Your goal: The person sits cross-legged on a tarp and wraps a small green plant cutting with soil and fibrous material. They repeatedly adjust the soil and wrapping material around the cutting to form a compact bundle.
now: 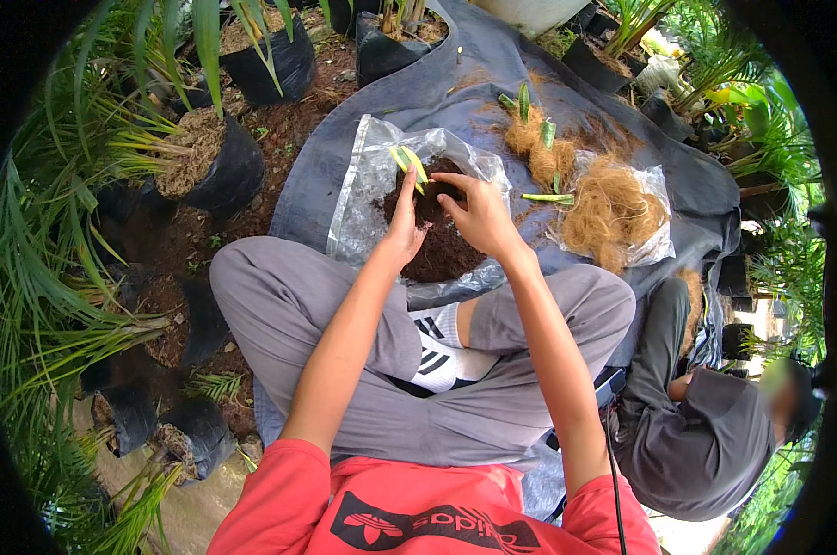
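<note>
My left hand [406, 225] is raised over an unfolded clear plastic bag [352, 201], its fingers against a short yellow-edged green leaf cutting [408, 161]. Close beside it, my right hand [479, 214] curves over dark soil [443, 257] heaped on the bag, thumb and forefinger near the cutting's lower end. Whether the right fingers touch the cutting, I cannot tell. To the right lie cuttings with bases wrapped in brown fibre [543, 161], a loose leaf piece [547, 198] and a pile of coconut fibre [609, 211] on another plastic bag.
A dark ground sheet [307, 187] lies under everything. Potted palms in black grow bags [235, 170] line the left side, and more bags [592, 66] stand at the upper right. Another person [696, 437] sits close by at the lower right. A black cable [614, 479] runs beside my right arm.
</note>
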`<state>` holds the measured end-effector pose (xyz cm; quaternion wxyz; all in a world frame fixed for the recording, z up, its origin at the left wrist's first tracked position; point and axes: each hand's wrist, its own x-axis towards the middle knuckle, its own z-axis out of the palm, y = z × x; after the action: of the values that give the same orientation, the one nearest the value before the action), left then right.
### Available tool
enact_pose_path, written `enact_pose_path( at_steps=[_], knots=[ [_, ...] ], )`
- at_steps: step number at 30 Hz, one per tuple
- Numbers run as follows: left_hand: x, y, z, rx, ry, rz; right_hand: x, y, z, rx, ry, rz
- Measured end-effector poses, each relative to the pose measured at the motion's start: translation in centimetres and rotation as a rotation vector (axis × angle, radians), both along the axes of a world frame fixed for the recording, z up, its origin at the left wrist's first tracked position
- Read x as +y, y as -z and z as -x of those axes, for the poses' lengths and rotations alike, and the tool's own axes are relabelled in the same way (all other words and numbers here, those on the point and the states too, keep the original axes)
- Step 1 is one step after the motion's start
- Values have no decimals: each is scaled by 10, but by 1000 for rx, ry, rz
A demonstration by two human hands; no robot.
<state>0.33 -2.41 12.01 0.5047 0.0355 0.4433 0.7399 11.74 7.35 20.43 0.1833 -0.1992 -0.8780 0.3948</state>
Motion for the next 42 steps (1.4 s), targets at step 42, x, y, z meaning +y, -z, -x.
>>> enact_pose_path(
  at_steps=[42],
  knots=[
    [9, 39, 10, 246, 127, 62, -25, 74, -15, 150, -33, -132]
  ],
)
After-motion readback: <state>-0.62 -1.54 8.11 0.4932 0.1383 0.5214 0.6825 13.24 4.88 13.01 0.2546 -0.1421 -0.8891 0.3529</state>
